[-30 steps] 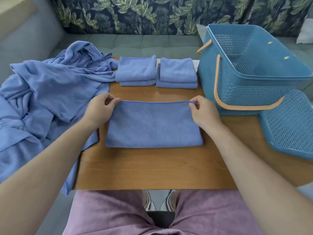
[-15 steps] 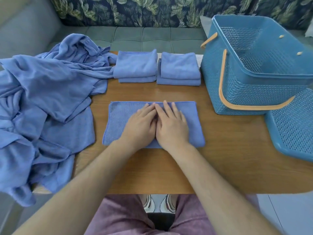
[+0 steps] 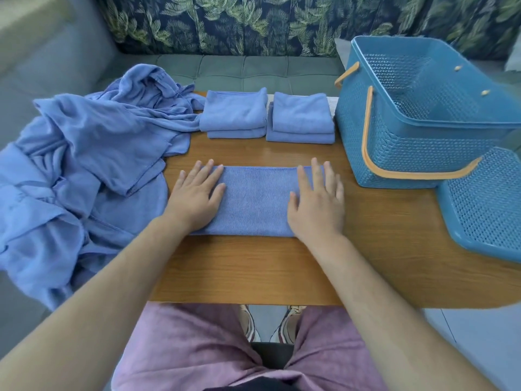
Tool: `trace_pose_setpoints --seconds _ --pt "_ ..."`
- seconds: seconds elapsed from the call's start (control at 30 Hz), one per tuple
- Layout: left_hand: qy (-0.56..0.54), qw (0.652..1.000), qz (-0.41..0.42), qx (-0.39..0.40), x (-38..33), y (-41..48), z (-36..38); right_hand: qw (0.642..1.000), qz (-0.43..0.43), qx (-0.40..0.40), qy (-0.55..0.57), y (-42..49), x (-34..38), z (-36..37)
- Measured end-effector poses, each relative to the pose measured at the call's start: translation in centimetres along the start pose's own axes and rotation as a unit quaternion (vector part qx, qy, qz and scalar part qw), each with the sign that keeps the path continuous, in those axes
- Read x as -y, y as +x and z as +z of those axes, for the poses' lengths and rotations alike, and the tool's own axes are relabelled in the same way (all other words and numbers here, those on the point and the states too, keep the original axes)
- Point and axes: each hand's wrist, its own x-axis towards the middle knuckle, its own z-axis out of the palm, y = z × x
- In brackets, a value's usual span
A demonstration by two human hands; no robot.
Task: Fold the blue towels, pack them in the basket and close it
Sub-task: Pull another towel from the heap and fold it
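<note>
In the middle of the frame a folded blue towel (image 3: 256,201) lies on the brown bench (image 3: 253,266). The left hand (image 3: 197,197) and the right hand (image 3: 317,198) press flat on its two ends, fingers straight. Above it sit a left stack (image 3: 234,111) and a right stack (image 3: 301,114) of folded towels. An open blue basket (image 3: 408,153) stands at the upper right, its lid (image 3: 485,210) just beside it. A big heap of blue cloth (image 3: 84,165) fills the left

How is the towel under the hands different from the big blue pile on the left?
The towel lies flat and smooth in a neat rectangle; the pile is crumpled and bunched. The towel sits wholly on the table; the pile spills over its left edge. The left hand and right hand press flat on the towel; no hand rests on the pile. Both are blue cloth.
</note>
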Motion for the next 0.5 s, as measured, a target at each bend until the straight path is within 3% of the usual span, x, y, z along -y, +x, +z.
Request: trace_pose_setpoints --seconds 0.07,0.2,0.4,0.5 --pt "-0.002 1.000 -0.009 -0.004 -0.1 -0.2 0.1 0.996 -0.032 -0.076 0.038 -2.1 3.4 -0.9" --pt "-0.020 0.999 -0.039 -0.003 -0.9 -0.6 0.2 0.992 -0.066 -0.012 0.102 -5.3 8.6 -0.2" --pt "-0.011 0.991 -0.068 -0.116 -2.1 -5.8 -0.4 0.993 -0.061 -0.027 0.097 -5.7 3.1 0.5" --pt "-0.002 0.986 -0.026 -0.167 -3.9 -10.2 0.1 0.993 -0.031 -0.038 0.111 -5.8 -0.8 -0.6"
